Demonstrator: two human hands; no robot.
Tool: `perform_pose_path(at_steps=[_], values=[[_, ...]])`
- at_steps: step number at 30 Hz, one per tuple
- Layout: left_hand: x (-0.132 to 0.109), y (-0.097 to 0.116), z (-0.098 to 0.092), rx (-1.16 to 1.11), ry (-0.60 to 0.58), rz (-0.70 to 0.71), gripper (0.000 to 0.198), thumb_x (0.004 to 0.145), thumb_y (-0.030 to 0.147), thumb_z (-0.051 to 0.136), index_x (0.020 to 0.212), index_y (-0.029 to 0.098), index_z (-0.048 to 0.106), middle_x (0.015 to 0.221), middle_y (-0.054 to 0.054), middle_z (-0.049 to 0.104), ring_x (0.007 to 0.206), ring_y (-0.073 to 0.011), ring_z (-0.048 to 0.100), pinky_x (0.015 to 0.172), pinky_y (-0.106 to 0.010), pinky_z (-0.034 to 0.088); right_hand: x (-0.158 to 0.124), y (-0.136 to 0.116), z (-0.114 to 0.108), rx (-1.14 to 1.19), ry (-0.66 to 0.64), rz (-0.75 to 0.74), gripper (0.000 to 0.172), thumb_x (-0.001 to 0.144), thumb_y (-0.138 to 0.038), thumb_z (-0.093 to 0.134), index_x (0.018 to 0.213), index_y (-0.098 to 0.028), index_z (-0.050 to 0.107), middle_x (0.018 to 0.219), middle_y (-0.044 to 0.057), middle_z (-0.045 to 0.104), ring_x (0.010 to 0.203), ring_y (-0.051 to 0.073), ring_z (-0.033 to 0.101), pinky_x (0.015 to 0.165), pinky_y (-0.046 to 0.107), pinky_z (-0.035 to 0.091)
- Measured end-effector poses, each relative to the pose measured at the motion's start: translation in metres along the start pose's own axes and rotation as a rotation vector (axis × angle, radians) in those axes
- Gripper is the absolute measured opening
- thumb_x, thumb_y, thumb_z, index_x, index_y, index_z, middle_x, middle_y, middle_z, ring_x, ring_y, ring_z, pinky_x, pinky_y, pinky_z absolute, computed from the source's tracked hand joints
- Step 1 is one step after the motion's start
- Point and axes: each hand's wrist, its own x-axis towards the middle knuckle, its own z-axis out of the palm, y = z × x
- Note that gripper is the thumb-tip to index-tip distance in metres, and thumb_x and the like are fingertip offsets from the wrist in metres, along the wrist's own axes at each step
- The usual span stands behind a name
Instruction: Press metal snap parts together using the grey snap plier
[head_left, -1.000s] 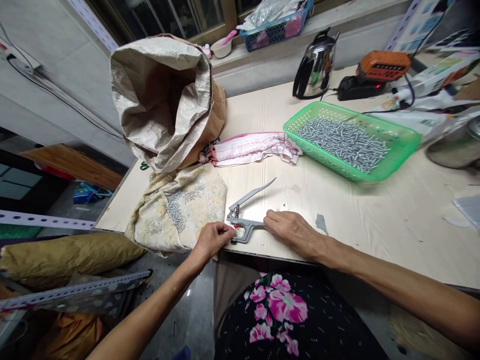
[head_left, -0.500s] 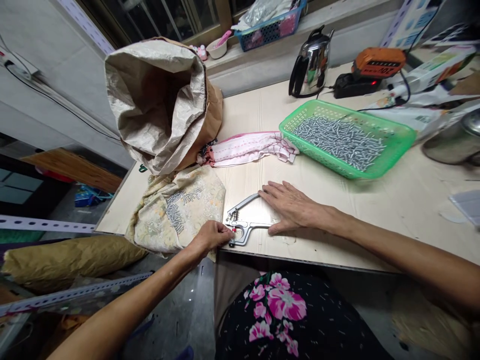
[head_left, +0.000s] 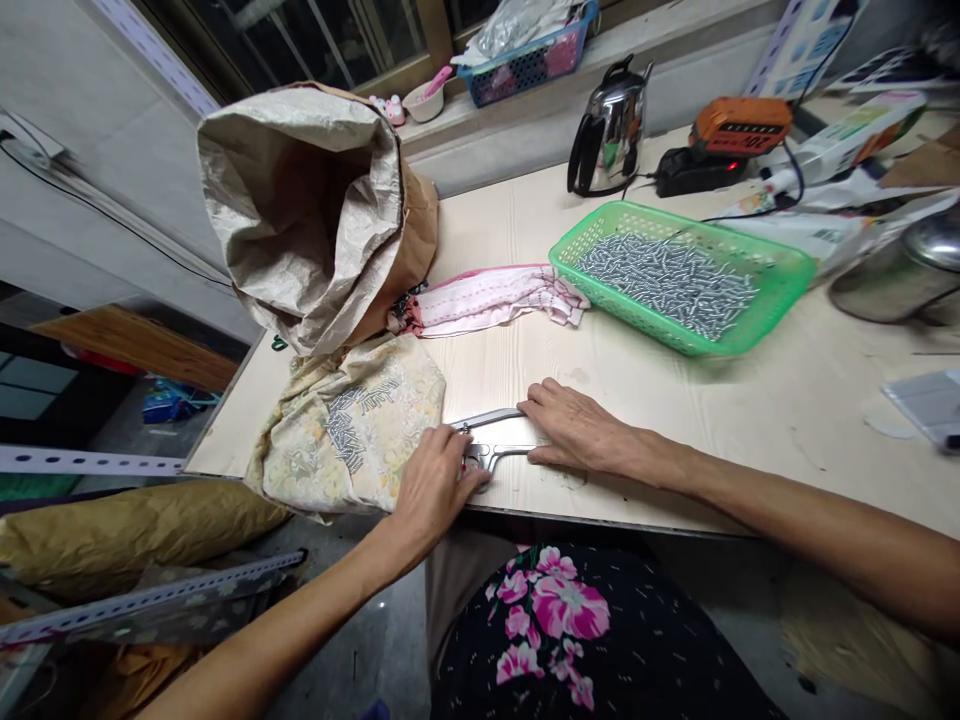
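A silver plier-like hand tool (head_left: pixel 513 449) with two handles and a small spring lies near the table's front edge. My left hand (head_left: pixel 435 478) is closed around its left end, covering most of the head. My right hand (head_left: pixel 574 425) grips the handle ends, fingertips on the upper handle and thumb by the lower one. Left of the tool, a pile of small silver metal pins (head_left: pixel 346 432) rests on a flowered cloth (head_left: pixel 289 462). Any small piece within my left fingers is hidden.
A green basket (head_left: pixel 787 290) of similar metal pins stands at the right. Behind the cloth is a large open paper bag (head_left: pixel 420 225), beside a pink-white cloth (head_left: pixel 487 300). A kettle (head_left: pixel 619 130) and an orange battery (head_left: pixel 739 125) on a charger stand at the back.
My left hand has gone from pinching at the tool's lower left end to covering its head. My right fingers have curled in, and the upper handle sits closer to the lower one.
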Motion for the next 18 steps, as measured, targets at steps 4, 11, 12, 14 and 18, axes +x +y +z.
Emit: perform_pose_path(at_steps=[4,11,12,14,18], values=[[0.027,0.012,0.014,0.01,0.002,0.327,0.061,0.077,0.029,0.073,0.131,0.019,0.047,0.138,-0.014,0.049,0.128,-0.0306,0.043,0.105,-0.048,0.041,-0.004,-0.001,0.002,0.016,0.026,0.004,0.037,0.076,-0.036,0.075,0.1,-0.013,0.058,0.102,0.012,0.055,0.093,0.026,0.048,0.078,0.037,0.043],[0.058,0.014,0.018,-0.02,-0.139,0.343,0.029,0.084,0.024,0.066,0.11,0.012,0.06,0.103,-0.011,0.062,0.103,-0.0251,0.054,0.089,-0.037,0.048,-0.002,-0.002,0.008,0.037,0.05,-0.015,0.017,0.087,-0.028,0.065,0.095,-0.014,0.06,0.092,0.009,0.058,0.085,0.021,0.05,0.075,0.033,0.043],[0.058,0.015,0.018,-0.028,-0.136,0.339,0.02,0.087,0.024,0.063,0.104,0.012,0.062,0.099,-0.01,0.063,0.1,-0.024,0.055,0.088,-0.036,0.048,-0.001,-0.004,0.012,0.039,0.062,-0.008,0.01,0.09,-0.025,0.061,0.09,-0.015,0.06,0.089,0.007,0.058,0.083,0.02,0.05,0.073,0.032,0.042],[0.057,0.016,0.019,-0.035,-0.129,0.324,0.014,0.092,0.025,0.056,0.095,0.014,0.064,0.092,-0.008,0.063,0.095,-0.0223,0.056,0.084,-0.035,0.049,0.0,-0.006,0.019,0.042,0.086,0.01,0.013,0.093,-0.021,0.054,0.082,-0.016,0.059,0.083,0.005,0.058,0.08,0.019,0.05,0.071,0.03,0.04],[0.046,0.017,0.027,-0.042,-0.051,0.3,0.016,0.093,0.024,0.055,0.103,0.016,0.063,0.102,-0.009,0.065,0.102,-0.0229,0.058,0.088,-0.038,0.052,-0.003,0.0,0.02,0.056,0.121,0.005,0.014,0.092,-0.028,0.058,0.089,-0.015,0.06,0.089,0.007,0.058,0.084,0.02,0.05,0.073,0.031,0.04]])
